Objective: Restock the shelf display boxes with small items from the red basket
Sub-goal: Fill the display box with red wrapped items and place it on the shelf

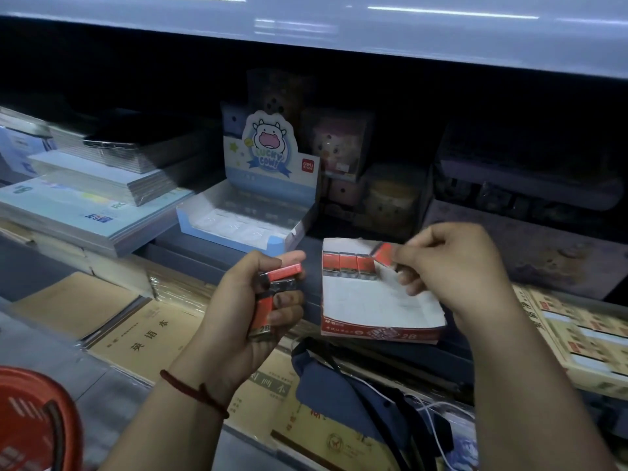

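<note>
Here, erasers [279, 272] in both hands [234, 321].

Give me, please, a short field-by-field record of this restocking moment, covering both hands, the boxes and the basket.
left hand: grips an eraser stack, red wrappers marked 2B
right hand: pinches a single eraser at the right end of the back row
display box: red and white, mostly unfilled
back row: three erasers side by side in the display box
Lucky Cow box: blue, to the left; contents blurred
red basket: lower left, partly in view
</note>
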Demonstrator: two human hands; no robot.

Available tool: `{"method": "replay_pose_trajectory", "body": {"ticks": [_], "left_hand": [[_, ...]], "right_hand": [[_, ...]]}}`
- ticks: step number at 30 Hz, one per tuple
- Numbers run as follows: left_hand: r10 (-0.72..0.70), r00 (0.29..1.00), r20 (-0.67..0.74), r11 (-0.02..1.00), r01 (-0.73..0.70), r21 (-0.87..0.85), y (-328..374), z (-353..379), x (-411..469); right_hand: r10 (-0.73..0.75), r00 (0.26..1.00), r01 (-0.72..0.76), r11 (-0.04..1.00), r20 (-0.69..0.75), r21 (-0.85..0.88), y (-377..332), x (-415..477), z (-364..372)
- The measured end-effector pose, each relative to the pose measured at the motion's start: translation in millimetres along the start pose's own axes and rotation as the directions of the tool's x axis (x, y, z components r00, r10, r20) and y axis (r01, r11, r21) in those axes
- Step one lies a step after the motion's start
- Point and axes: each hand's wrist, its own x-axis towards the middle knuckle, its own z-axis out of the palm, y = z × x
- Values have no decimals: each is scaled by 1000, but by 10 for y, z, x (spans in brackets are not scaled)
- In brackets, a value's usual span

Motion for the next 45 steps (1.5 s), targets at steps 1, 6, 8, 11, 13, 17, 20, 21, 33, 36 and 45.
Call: {"method": "replay_pose_trajectory", "body": {"ticks": [1,6,8,11,13,17,20,21,33,36,45], "left_hand": [[4,1000,-5,1000,-4,6,3,-1,2],[9,1000,-27,998,-7,67,-31,20,24],[-11,1000,-13,997,12,80,-34,13,29],[-16,1000,18,998,15,64,-30,0,46],[-8,1000,24,998,6,59,-31,-6,53],[-21,999,28,996,19,90,-35,-9,56],[-37,998,47,998,34,57,-50,-32,62],[-33,998,57,998,30,50,-52,-40,61],[76,990,121,990,-89,107,-81,-44,72],[75,985,158,989,-94,117,-89,-80,77],[52,990,131,998,-56,33,-44,-45,63]], "right_hand": [[17,1000,-17,998,-14,-53,28,9,-17],[54,998,-45,966,28,-253,102,37,104],[44,999,-36,943,15,-330,145,93,153],[45,999,-33,906,20,-421,177,144,183],[51,997,-20,882,53,-471,188,152,162],[74,993,-14,839,89,-544,221,156,167],[0,1000,3,778,5,-629,274,178,272],[-23,1000,11,761,-11,-649,301,185,304],[-216,903,111,953,372,283,-125,-142,399],[-187,879,3,922,438,387,-137,-185,440],[-78,851,-249,811,520,529,-100,-189,319]]}}
